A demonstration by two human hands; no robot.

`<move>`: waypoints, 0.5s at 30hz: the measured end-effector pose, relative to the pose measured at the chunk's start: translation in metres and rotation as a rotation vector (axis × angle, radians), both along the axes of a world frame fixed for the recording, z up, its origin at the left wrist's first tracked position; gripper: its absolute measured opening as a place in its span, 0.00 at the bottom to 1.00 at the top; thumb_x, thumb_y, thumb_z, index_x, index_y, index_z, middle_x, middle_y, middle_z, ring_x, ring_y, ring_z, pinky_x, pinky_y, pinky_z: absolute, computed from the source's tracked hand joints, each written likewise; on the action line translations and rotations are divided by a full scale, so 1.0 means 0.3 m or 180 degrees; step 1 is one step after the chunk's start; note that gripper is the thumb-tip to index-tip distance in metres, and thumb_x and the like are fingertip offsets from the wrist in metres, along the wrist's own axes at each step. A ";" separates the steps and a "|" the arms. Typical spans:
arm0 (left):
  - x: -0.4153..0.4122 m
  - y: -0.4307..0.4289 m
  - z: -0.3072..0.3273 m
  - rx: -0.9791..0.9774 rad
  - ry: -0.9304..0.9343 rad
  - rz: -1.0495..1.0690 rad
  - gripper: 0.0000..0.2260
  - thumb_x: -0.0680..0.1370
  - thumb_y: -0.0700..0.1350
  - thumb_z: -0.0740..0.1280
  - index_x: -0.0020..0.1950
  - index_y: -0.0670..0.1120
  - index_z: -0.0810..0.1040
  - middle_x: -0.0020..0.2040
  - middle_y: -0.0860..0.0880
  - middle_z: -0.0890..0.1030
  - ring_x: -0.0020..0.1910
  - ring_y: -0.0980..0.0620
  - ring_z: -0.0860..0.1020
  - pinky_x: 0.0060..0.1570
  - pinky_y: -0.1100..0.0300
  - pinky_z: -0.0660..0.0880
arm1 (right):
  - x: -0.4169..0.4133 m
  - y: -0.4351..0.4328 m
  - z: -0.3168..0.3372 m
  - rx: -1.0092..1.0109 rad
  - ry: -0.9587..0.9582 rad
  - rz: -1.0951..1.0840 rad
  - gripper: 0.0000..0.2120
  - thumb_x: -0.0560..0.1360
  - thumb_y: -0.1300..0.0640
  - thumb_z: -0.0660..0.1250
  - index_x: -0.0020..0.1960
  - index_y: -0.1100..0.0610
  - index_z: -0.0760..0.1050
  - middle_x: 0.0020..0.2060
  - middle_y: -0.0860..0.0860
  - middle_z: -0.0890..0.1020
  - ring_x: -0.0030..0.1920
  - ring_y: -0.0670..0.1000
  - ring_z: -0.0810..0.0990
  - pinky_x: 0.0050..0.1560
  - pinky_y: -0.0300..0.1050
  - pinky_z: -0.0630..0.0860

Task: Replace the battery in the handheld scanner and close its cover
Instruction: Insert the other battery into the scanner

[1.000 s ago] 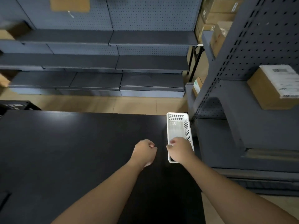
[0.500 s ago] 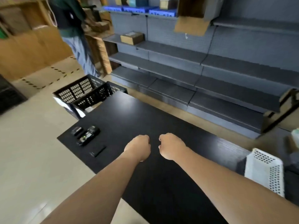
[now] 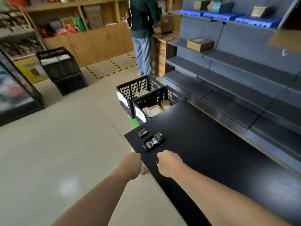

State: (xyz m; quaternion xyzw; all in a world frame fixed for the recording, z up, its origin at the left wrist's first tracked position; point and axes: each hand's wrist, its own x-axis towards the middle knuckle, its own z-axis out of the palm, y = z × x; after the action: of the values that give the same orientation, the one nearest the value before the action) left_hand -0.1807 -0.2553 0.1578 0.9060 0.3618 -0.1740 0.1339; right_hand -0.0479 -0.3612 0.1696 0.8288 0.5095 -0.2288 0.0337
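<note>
A: Start with the big thing. What's the anchor?

B: The long matte black tabletop [image 3: 219, 160]. It runs from its near-left corner away to the right, with grey metal shelving [image 3: 236, 88] along its far side and two black perforated plastic crates [image 3: 146, 95] just off its far-left end.

A: And the scanner?

B: The black handheld scanner [image 3: 153, 141] lies flat near the tabletop's left corner, back up, its compartment open with pale labels showing inside. Just beside it, closer to the corner edge, sits a small black rectangular battery [image 3: 142, 133] with a reddish label. I can't make out the cover; a dark sliver by the right knuckles is too unclear to name.

A: Hands?

B: Both are curled into loose fists and carry nothing that I can see. The right hand [image 3: 169, 163] hovers over the tabletop just short of the scanner. The left hand [image 3: 130, 165] hangs off the tabletop's left edge, over the floor.

A: What might go wrong?

B: My guess: both parts lie close to that corner edge, so a sweeping reach could knock the battery to the floor. The picture is motion-blurred, so a hurried grab may miss. Seating the battery the wrong way round would also keep the cover from closing.
</note>
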 end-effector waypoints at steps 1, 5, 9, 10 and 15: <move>-0.019 0.042 -0.011 -0.0044 0.0014 0.0062 0.12 0.81 0.45 0.58 0.61 0.45 0.75 0.61 0.45 0.77 0.60 0.43 0.76 0.56 0.51 0.75 | -0.014 0.054 -0.016 -0.0009 0.0007 0.0045 0.08 0.77 0.60 0.62 0.54 0.57 0.75 0.53 0.56 0.80 0.54 0.59 0.79 0.49 0.49 0.70; -0.060 0.200 -0.043 -0.0092 0.0140 0.0128 0.13 0.82 0.46 0.57 0.64 0.45 0.74 0.62 0.45 0.76 0.60 0.43 0.75 0.55 0.51 0.73 | -0.048 0.260 -0.078 -0.0067 -0.0005 0.0281 0.09 0.76 0.60 0.63 0.55 0.57 0.75 0.54 0.55 0.80 0.55 0.58 0.78 0.52 0.49 0.71; -0.034 0.404 -0.080 -0.0018 0.0400 0.0044 0.13 0.82 0.47 0.57 0.64 0.46 0.73 0.62 0.45 0.75 0.60 0.42 0.75 0.55 0.49 0.73 | -0.036 0.478 -0.150 -0.0032 -0.0086 0.0511 0.10 0.74 0.63 0.63 0.54 0.58 0.76 0.54 0.56 0.80 0.55 0.59 0.79 0.51 0.50 0.74; -0.016 0.463 -0.089 -0.0015 0.0443 0.0004 0.13 0.82 0.47 0.57 0.65 0.46 0.72 0.62 0.45 0.75 0.60 0.42 0.75 0.55 0.50 0.73 | -0.023 0.535 -0.168 -0.0037 -0.0078 0.0534 0.10 0.74 0.63 0.63 0.55 0.58 0.75 0.55 0.56 0.80 0.56 0.59 0.78 0.53 0.51 0.74; 0.095 0.742 -0.135 -0.0181 0.0738 -0.0219 0.15 0.83 0.48 0.56 0.67 0.46 0.72 0.64 0.45 0.74 0.63 0.43 0.74 0.59 0.50 0.73 | 0.079 0.749 -0.248 -0.0202 0.0138 0.0348 0.12 0.76 0.61 0.62 0.60 0.58 0.73 0.58 0.57 0.78 0.60 0.59 0.76 0.57 0.53 0.71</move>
State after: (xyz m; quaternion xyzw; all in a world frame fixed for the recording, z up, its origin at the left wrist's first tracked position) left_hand -0.1523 -0.0326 0.1173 0.8876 0.3385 -0.2923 0.1107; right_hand -0.0242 -0.1364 0.0953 0.7931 0.5472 -0.2606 0.0614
